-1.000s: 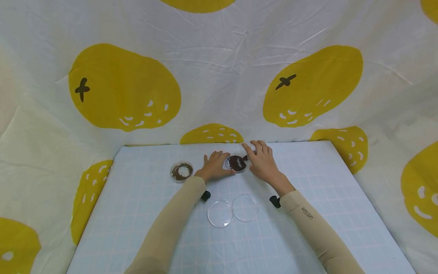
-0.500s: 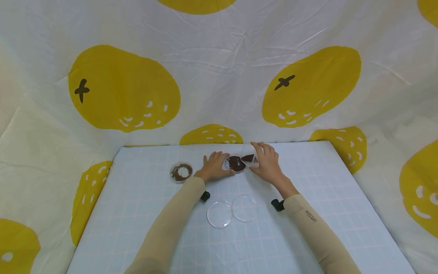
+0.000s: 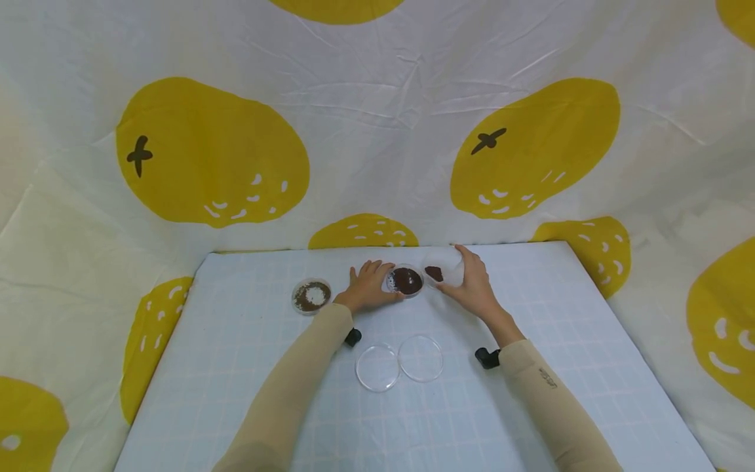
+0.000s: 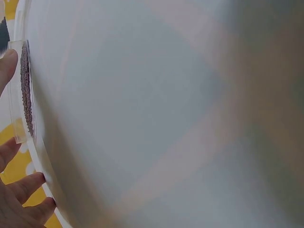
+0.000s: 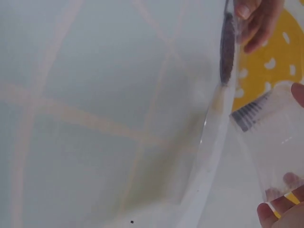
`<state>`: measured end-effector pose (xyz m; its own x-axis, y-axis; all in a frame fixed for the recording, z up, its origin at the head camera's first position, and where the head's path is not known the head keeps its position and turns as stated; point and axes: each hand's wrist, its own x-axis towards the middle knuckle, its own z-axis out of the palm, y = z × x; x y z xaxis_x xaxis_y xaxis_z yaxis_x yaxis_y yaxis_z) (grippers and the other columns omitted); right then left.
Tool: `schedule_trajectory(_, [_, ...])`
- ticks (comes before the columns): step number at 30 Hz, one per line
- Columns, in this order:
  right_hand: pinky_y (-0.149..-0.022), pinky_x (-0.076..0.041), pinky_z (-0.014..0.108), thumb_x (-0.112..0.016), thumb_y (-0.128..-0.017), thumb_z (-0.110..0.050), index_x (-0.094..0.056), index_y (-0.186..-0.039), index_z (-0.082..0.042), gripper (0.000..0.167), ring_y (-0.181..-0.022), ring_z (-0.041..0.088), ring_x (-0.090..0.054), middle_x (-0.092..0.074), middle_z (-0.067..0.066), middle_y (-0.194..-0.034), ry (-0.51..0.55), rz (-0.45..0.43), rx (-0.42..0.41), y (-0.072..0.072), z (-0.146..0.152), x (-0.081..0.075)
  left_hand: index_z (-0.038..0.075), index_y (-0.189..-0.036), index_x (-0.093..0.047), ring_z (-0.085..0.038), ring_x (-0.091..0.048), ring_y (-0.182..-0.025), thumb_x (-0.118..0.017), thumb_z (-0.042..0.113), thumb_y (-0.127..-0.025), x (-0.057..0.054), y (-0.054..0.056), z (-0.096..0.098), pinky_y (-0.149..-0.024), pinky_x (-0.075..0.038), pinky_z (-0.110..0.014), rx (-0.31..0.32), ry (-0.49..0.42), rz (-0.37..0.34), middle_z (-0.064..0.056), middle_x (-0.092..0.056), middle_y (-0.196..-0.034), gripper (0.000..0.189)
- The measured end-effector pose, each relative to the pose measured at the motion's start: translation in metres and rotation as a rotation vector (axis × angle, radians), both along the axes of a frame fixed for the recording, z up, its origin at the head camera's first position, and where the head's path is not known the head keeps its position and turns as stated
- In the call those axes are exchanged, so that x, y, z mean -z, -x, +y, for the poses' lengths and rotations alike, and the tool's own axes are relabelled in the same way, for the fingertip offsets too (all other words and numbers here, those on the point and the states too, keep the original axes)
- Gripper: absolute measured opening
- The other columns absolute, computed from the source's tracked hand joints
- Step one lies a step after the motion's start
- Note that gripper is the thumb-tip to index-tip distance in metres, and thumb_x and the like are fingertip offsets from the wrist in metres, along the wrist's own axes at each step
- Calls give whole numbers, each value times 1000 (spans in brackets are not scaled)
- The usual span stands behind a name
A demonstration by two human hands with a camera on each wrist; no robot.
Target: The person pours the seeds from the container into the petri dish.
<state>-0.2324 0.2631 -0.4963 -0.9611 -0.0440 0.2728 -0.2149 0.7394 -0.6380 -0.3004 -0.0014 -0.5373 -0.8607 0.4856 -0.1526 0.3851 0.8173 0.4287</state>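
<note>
A round clear petri dish (image 3: 407, 282), with dark brown soil-like granules and some white showing at its left side, lies near the table's back edge. My left hand (image 3: 373, 287) holds it by the rim, thumb and a finger on opposite sides; in the left wrist view the thumb (image 4: 6, 69) presses on the dish wall (image 4: 16, 95). Just right of the dish, my right hand (image 3: 474, 288) grips a clear plastic cup (image 5: 280, 142) between thumb and fingers. A small dark brown heap (image 3: 433, 273) shows inside the tilted cup, its lower end close to the dish.
Left of my left hand stands another petri dish (image 3: 311, 296) with brown granules around a white middle. Two clear round lids (image 3: 377, 368) lie side by side nearer me on the pale checked tablecloth (image 3: 236, 367). A lemon-print curtain (image 3: 377, 131) hangs behind the table.
My right hand has moved right, and the cup has turned back from over the petri dish, with less brown showing in it. The left hand stays on the dish.
</note>
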Motion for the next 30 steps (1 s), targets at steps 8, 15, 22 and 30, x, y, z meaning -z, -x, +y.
schedule_trajectory(8, [-111,-29,58,-88,-77,-19,-26,-151,2,99,-136,41,-37,-35,26,-149,110,-27,54,-6,17,6,24,-156,-35,-37,-15,-149,-66,71,-82,1,2,2,-112,-2,-71,-5,6,-4,-11,-26,-163,93])
schedule_trajectory(15, [-110,-33,58,-85,-82,-20,-21,-153,-3,97,-137,42,-37,-34,24,-152,235,-107,116,-15,28,9,25,-156,-34,-37,-15,-150,-64,72,-83,0,1,1,-112,-2,-71,4,9,0,-10,-25,-163,93])
schedule_trajectory(22, [-113,-30,54,-84,-84,-25,-13,-155,-8,102,-141,42,-32,-32,23,-154,391,-194,183,-22,37,11,24,-156,-34,-37,-14,-150,-64,72,-83,0,0,0,-112,-2,-70,2,7,2,-10,-25,-163,93])
schedule_trajectory(30, [-114,-30,51,-83,-84,-35,-11,-156,-13,104,-141,43,-32,-32,20,-155,461,-241,238,-27,48,14,24,-156,-35,-37,-15,-150,-66,70,-83,-2,-1,1,-113,-3,-69,-4,16,6,-10,-26,-163,92])
